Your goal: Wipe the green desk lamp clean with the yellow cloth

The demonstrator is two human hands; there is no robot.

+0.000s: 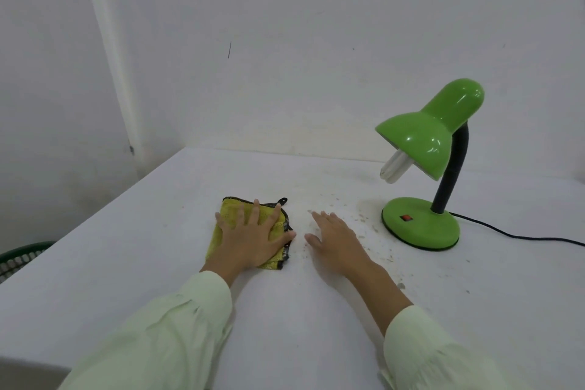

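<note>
One cloth (232, 213) — left hand (254, 241) atop

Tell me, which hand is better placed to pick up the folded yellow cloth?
Left: the left hand lies flat on the yellow cloth. The right hand rests on the white table beside it, nearer the green desk lamp.

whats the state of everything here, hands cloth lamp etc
yellow cloth: folded, flat on the table, under the left hand
left hand: flat, spread, resting on the yellow cloth
right hand: open, flat on the table, holding nothing
green desk lamp: upright, untouched
bulb: looks unlit
table: crumbs scattered near the green desk lamp
</note>
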